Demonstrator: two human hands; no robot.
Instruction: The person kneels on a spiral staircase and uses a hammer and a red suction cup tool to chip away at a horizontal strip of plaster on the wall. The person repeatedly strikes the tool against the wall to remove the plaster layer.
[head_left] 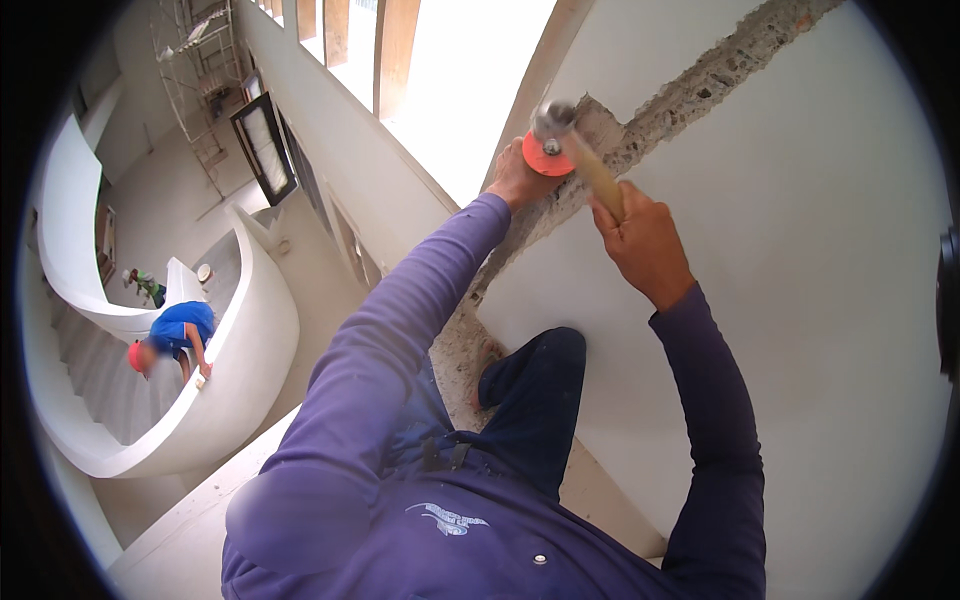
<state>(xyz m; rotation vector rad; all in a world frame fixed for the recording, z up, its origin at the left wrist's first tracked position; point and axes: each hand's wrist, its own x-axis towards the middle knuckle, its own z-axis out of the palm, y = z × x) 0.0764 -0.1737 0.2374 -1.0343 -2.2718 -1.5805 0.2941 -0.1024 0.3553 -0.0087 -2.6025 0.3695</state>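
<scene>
- The fingers of the right hand (640, 240) are clamped around the wooden handle of a hammer (600, 185).
- The fingers of the left hand (515, 178) are closed on a chisel-like tool (551, 147), though their tips are hidden by its round orange-red guard (540, 163).
- The hammer's metal head is held over the tool's end, slightly blurred; whether the two are touching cannot be told.
- The tool is positioned at a rough groove (690, 95), which is cut diagonally through a white wall (800, 260) and by which coarse grey material is exposed.
- Both arms are covered by purple sleeves (400, 290); dark trousers (535, 385) are seen below.
- Beyond the left hand, a bright window opening (465, 70) is framed.
- At far left, a curved white parapet (265, 320) is leaned over by a person in a blue shirt (187, 325); scaffolding (205, 80) is seen farther back.
</scene>
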